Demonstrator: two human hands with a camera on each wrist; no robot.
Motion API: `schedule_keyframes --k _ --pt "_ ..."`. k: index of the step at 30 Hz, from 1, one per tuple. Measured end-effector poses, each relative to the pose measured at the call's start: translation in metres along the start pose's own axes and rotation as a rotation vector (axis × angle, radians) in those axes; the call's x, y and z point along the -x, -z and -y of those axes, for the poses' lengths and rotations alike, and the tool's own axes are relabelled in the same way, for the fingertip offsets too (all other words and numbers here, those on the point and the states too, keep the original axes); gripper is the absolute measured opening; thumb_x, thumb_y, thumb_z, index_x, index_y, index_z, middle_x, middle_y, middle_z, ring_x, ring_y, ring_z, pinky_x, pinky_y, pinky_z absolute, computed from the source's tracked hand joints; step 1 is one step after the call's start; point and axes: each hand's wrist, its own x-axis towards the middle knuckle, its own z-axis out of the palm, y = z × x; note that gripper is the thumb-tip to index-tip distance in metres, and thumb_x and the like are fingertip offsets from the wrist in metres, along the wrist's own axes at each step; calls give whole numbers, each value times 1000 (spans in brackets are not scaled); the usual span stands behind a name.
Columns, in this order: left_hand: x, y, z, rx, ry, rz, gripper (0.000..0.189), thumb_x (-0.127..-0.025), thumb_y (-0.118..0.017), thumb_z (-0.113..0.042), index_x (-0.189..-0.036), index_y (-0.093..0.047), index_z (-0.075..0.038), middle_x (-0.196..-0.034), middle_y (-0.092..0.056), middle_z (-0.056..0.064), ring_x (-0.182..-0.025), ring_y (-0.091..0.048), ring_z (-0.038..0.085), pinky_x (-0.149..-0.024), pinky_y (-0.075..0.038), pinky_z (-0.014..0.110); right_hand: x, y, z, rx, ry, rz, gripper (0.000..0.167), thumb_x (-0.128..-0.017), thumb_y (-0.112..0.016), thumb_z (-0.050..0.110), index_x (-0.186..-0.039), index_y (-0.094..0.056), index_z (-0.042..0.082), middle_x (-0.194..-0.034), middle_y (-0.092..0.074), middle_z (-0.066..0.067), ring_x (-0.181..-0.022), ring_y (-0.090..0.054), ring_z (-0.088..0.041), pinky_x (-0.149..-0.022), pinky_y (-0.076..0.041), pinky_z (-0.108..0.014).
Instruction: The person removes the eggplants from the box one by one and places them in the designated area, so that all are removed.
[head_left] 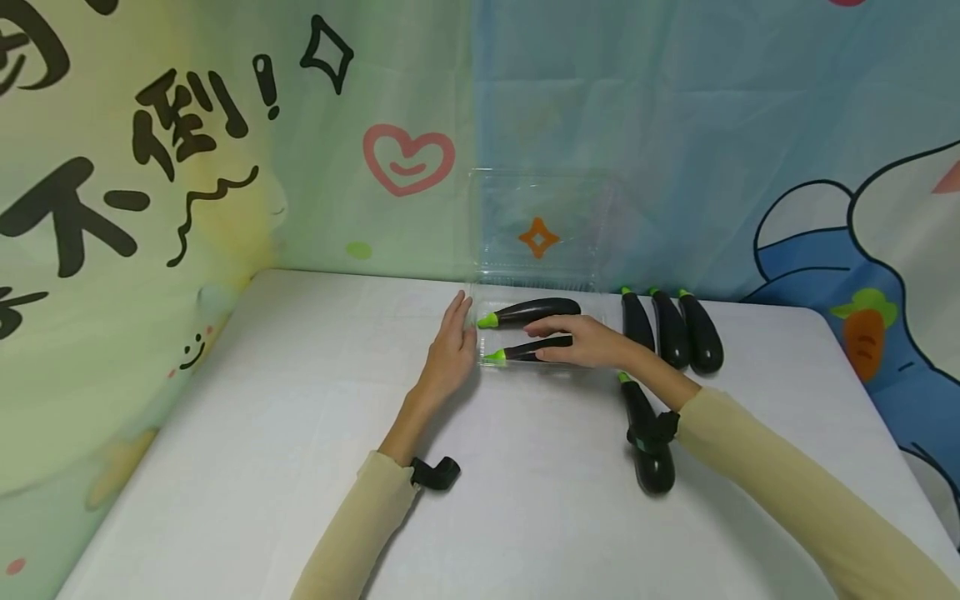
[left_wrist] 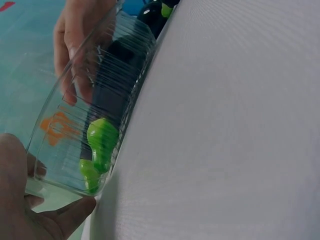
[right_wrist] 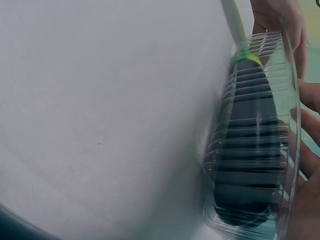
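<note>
A clear plastic clamshell box (head_left: 525, 368) lies on the table with its see-through lid (head_left: 570, 200) raised at the back. Two eggplants with green stem ends are inside, a rear eggplant (head_left: 536, 311) and a front eggplant (head_left: 517, 352), stems toward the left. My left hand (head_left: 452, 346) rests along the box's left end, fingers straight, and the left wrist view has its fingertips at the corner. Over the front eggplant reaches my right hand (head_left: 581, 342), fingers extended and loosely bent above it. The hand hides that eggplant's thick end.
Right of the box, three more eggplants (head_left: 672, 333) lie side by side, stems to the back. Another eggplant (head_left: 655, 471) lies nearer, under the right wrist's black strap (head_left: 652, 429) in the head view. A printed cloth (head_left: 675, 125) hangs behind the white table (head_left: 262, 500).
</note>
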Motion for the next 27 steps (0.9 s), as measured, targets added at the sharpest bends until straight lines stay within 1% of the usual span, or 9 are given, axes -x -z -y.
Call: schedule_keyframes --k 5,8,13,18,21,27 --pt "0 -1 0 -9 6 2 52 -102 -36 -16 -153 -29 -9 -163 -19 0 -149 -23 20 -118 -29 46 -2 0 -3 -1 12 9 52 -92 -65 28 -138 -54 6 -138 -58 -13 -126 -55 -32 -103 -45 -52" --pt "0 0 -1 -3 3 1 52 -102 -36 -15 -152 -29 -8 -163 -20 1 -149 -23 21 -118 -29 46 -4 1 -4 -6 25 15 52 -93 -65 28 -138 -53 5 -138 -58 -14 -126 -55 -33 -103 -45 -52" --pt "1 0 -2 4 5 0 52 -102 -36 -15 -152 -29 -8 -163 -20 2 -149 -23 20 -118 -29 45 -7 1 -6 -22 17 36 52 -92 -65 28 -138 -54 6 -138 -58 -15 -129 -53 -32 -104 -44 -52" --pt "0 -1 -1 -6 6 1 52 -102 -36 -15 -152 -29 -7 -163 -20 3 -149 -23 21 -118 -29 45 -9 0 -7 -2 15 53 51 -91 -67 28 -137 -56 8 -137 -59 -13 -130 -52 -32 -105 -44 -52" --pt "0 -1 -1 -6 10 2 52 -102 -36 -16 -152 -29 -8 -163 -20 1 -149 -23 20 -118 -29 45 -10 -1 -6 10 19 58 50 -91 -67 28 -136 -57 9 -136 -59 -13 -129 -52 -33 -103 -45 -51" --pt "0 -1 -1 -8 12 1 52 -102 -35 -17 -153 -28 -9 -163 -19 -1 -149 -23 19 -118 -29 45 -15 -3 -6 36 52 56 47 -91 -67 28 -134 -60 10 -134 -62 -10 -125 -55 -30 -100 -48 -48"
